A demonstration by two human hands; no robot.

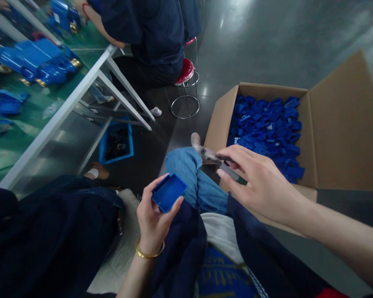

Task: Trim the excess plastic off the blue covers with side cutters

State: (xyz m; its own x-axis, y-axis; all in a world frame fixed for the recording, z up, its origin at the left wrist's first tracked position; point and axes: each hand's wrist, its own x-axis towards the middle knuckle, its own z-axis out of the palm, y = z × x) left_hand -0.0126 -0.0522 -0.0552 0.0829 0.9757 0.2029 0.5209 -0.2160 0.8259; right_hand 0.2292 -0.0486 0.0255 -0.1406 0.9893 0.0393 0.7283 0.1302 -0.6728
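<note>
My left hand, with a gold bangle at the wrist, grips a small blue plastic cover by its edges. The cover looks like a shallow rectangular box with its hollow side towards me. To the right, my right hand is closed around the handles of a pair of pliers. Their metal jaws point left and are blurred, a little above and apart from the cover. Both hands are over my lap.
An open cardboard box full of blue plastic parts stands at my right. At the left is a green-topped table bearing blue meter-like bodies. Co-workers sit nearby, beside a red stool. A blue crate lies under the table.
</note>
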